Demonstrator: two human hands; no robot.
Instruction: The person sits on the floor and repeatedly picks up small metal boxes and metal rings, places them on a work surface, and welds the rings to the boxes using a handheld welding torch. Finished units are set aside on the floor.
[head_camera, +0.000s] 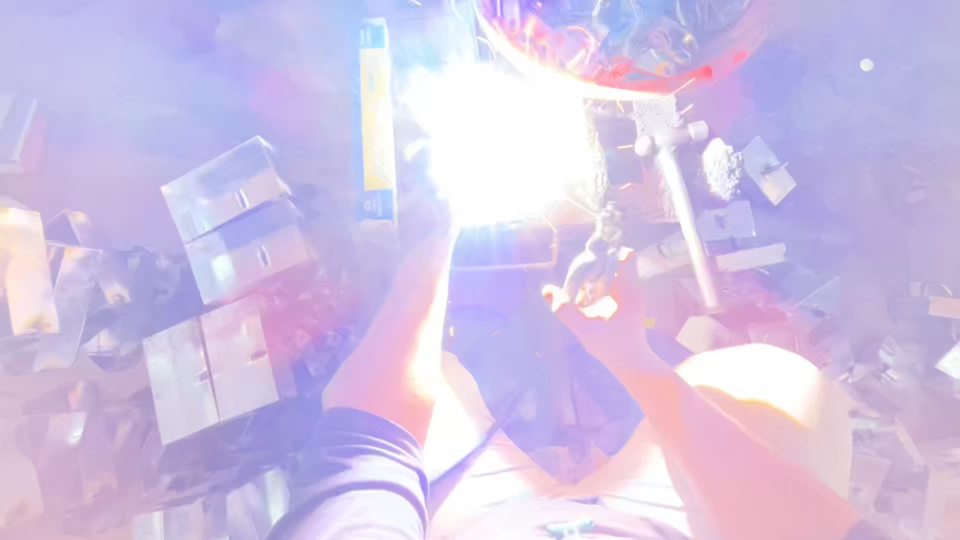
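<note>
A person welds at a cluttered metal-working surface; a white arc glare (497, 140) blots out the centre.

The left hand (432, 215) reaches to 12 o'clock into the glare, so whether it is closed on anything cannot be told. The right hand (597, 300), at 1 o'clock, is closed around a small metal clamp-like piece (595, 258), its exact kind unclear. A hammer (680, 190) lies at 2 o'clock, folded sheet-metal brackets (235, 215) at 9 o'clock, a yellow-and-blue box (377, 120) at 11 o'clock. This looks like mid-weld; the next move likely calls for steady hands.
</note>
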